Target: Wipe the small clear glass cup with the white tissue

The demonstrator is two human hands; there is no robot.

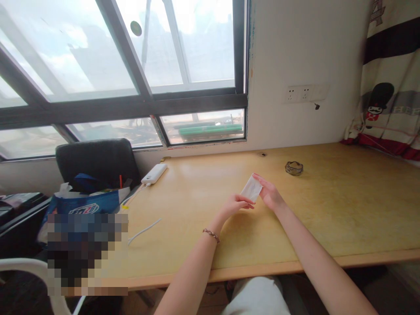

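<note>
Head view: a packet (251, 188) was held just above the desk (328, 210).
Right hand (271, 193), fingers nearly straight, gripped the packet; left hand (235, 204), loosely curled, touched its lower edge, grip unclear.

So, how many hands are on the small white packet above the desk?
2. The left hand meets the lower corner of the white packet; the right hand lies along its right edge. No other hand shows.

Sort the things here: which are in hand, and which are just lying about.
In hand: white packet, held between left hand and right hand.
Lying about: power bank, white cable, glass dish, blue bag.
</note>
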